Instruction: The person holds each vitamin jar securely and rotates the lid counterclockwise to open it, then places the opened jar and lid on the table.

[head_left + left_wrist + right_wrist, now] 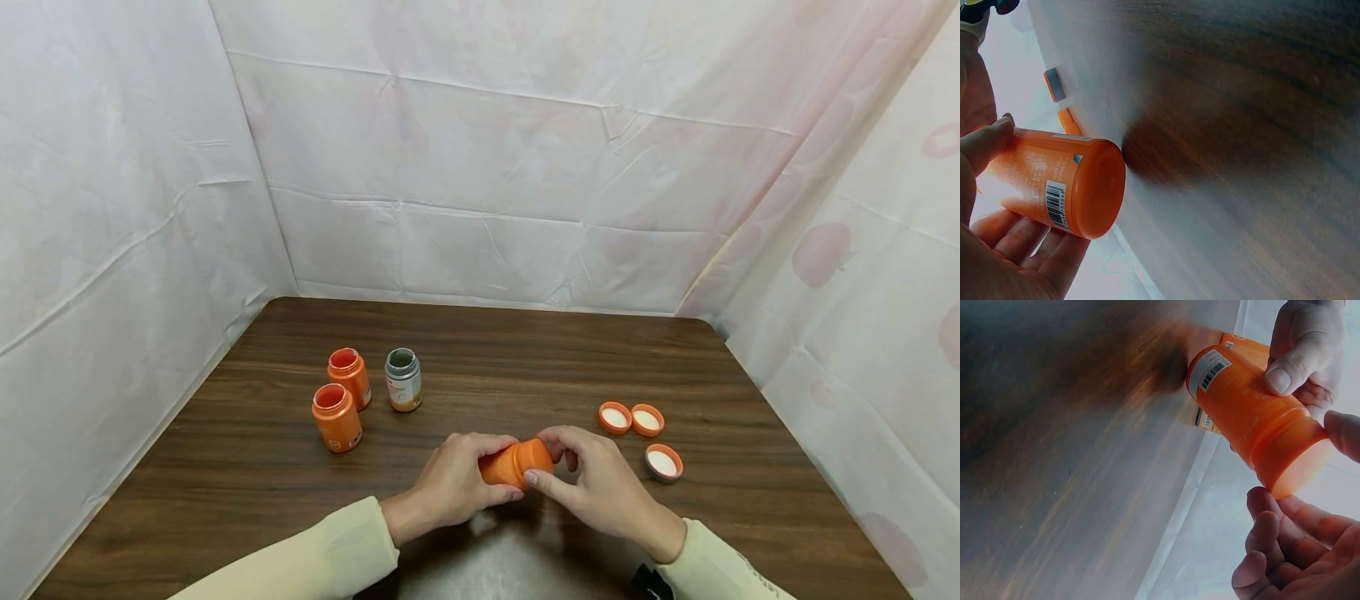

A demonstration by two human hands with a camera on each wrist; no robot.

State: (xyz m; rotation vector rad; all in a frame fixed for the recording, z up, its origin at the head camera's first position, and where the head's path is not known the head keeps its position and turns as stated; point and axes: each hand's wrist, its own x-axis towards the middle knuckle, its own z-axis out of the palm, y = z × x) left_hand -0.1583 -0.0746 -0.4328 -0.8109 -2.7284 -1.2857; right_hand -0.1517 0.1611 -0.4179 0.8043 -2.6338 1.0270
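An orange plastic bottle (501,468) with a barcode label is held tilted above the table by my left hand (455,482), whose thumb and fingers grip its body. On its top sits an orange screw cap (536,456). My right hand (600,483) pinches this cap between thumb and fingertips. In the left wrist view the bottle's base (1102,189) faces the camera. From the right wrist, the cap (1294,459) appears seated on the bottle's neck, with thumb and fingers at opposite edges.
At the left stand two uncapped orange bottles (339,423) and an uncapped grey bottle (405,385). Two orange caps (615,418) and a grey-sided cap (663,463) lie inside-up at the right. Pale sheets (480,167) enclose the wooden table (510,350) at the back and sides.
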